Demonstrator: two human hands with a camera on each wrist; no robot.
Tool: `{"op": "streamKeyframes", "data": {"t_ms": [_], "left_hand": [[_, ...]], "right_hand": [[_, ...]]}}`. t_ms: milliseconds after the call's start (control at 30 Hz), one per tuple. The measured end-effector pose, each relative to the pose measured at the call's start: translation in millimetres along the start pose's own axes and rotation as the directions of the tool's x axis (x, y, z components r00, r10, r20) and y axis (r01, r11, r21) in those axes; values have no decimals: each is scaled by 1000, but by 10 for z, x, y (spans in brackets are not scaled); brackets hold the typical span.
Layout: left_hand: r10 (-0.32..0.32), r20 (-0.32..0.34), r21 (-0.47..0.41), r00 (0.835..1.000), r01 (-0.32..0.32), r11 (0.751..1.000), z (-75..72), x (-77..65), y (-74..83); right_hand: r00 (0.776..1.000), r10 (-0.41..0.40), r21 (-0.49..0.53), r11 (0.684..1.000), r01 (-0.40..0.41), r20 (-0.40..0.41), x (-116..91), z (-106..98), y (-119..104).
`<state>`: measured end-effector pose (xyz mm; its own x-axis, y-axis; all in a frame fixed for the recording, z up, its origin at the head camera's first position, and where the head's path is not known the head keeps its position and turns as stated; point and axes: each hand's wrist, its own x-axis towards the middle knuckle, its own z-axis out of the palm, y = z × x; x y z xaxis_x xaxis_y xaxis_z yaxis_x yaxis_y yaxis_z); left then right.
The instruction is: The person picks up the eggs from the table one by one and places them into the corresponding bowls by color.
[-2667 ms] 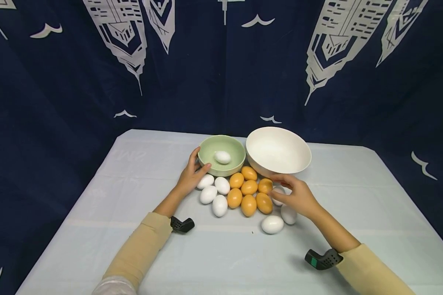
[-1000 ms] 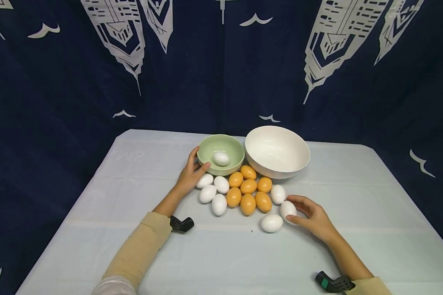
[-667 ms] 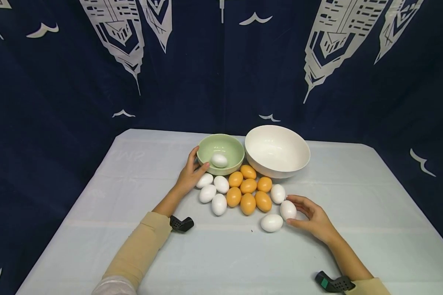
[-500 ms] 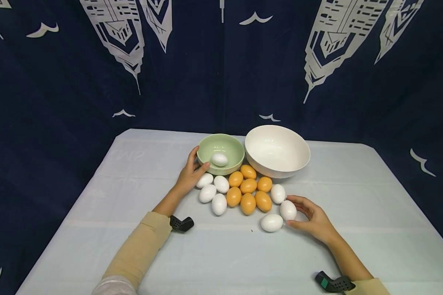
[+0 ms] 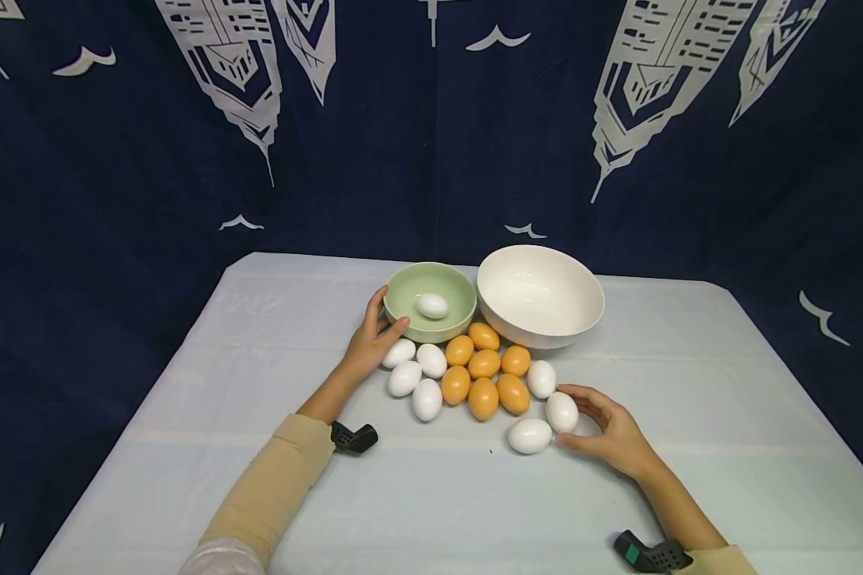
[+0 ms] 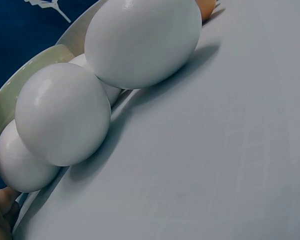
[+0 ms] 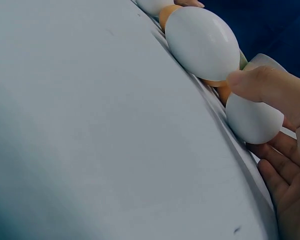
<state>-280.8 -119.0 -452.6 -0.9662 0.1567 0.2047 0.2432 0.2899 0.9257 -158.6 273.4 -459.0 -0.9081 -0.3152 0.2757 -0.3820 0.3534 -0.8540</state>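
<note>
My left hand [image 5: 368, 345] holds the left side of a green bowl [image 5: 442, 279], thumb at its near rim and fingers along the outside. Inside that bowl lies one white egg [image 5: 432, 306]. On the right, my right hand [image 5: 614, 431] curves its thumb and fingers around a white egg [image 5: 562, 412] on the table. The right wrist view shows the thumb [image 7: 265, 84] across this egg [image 7: 254, 120], with other fingers beneath. Two more white eggs flank it: one behind [image 5: 542, 378], one in front [image 5: 529, 436].
Several yellow-orange eggs [image 5: 483, 364] cluster in front of the bowls. Several white eggs [image 5: 427, 399] sit left of them, near my left wrist. A large white bowl [image 5: 539, 279] stands right beside the green one. A pale cloth covers the table [image 5: 431, 511]; a dark blue curtain [image 5: 403, 160] hangs behind.
From above the rear white egg, my right hand has come nearer and rightward, to the middle egg of the right group. The egg inside the green bowl has rocked slightly. My left hand stays put.
</note>
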Motion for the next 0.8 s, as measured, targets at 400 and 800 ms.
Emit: {"op": "streamKeyframes", "data": {"t_ms": [400, 800], "left_hand": [[3, 3, 0, 1000, -3, 1000, 3, -10, -5], [-16, 5, 40, 1000, 15, 999, -6, -16, -3]], "right_hand": [[1000, 4, -22, 1000, -4, -27, -8, 5, 21], [997, 4, 53, 999, 0, -73, -8, 22, 9]]}}
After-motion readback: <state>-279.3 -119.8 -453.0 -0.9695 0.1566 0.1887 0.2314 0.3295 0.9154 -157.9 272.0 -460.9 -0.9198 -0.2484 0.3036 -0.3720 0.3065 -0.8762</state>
